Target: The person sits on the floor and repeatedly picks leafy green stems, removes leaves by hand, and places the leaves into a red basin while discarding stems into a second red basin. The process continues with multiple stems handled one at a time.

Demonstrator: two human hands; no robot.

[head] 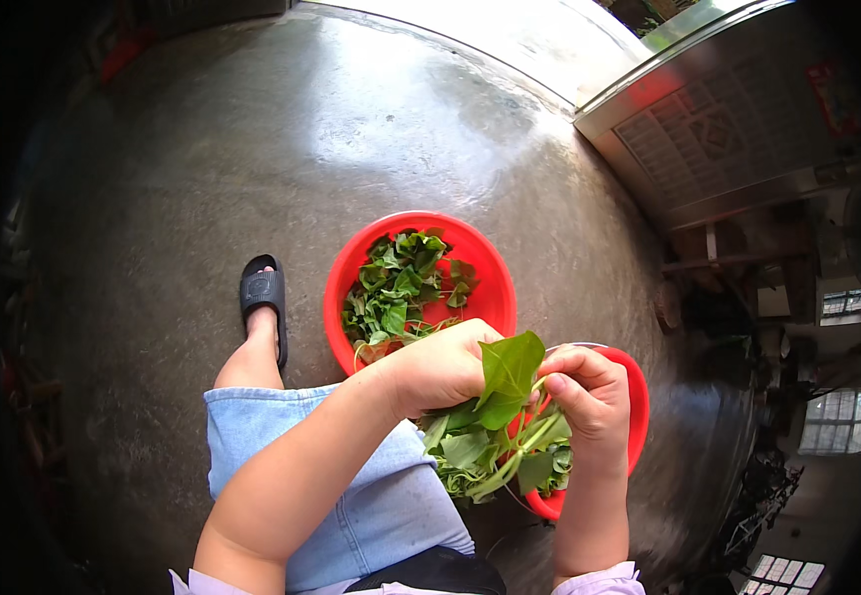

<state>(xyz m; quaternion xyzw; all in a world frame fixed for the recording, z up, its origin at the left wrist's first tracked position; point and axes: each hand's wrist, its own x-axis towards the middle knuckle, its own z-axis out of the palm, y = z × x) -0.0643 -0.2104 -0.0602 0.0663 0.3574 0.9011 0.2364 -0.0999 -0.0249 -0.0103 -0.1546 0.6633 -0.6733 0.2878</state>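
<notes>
A bunch of leafy green stems [523, 446] is held in front of the body, one broad leaf standing up between the hands. My left hand [449, 368] is closed around part of the bunch, its fingers largely hidden behind the wrist and leaf. With thumb and forefinger, my right hand [586, 390] pinches a thin stem beside that leaf. Beyond the left hand, a red plastic basin [493, 275] on the floor contains loose green leaves [393, 286]. A second red container [637, 416] stands partly behind the right hand, with more greens low inside it.
A foot in a black slide sandal [263, 290] rests on the concrete floor [177, 193] left of the basin. Light blue denim shorts [348, 506] cover the lap. A metal door [713, 134] stands at upper right beside a bright doorway; a wooden stand [728, 260] is below it.
</notes>
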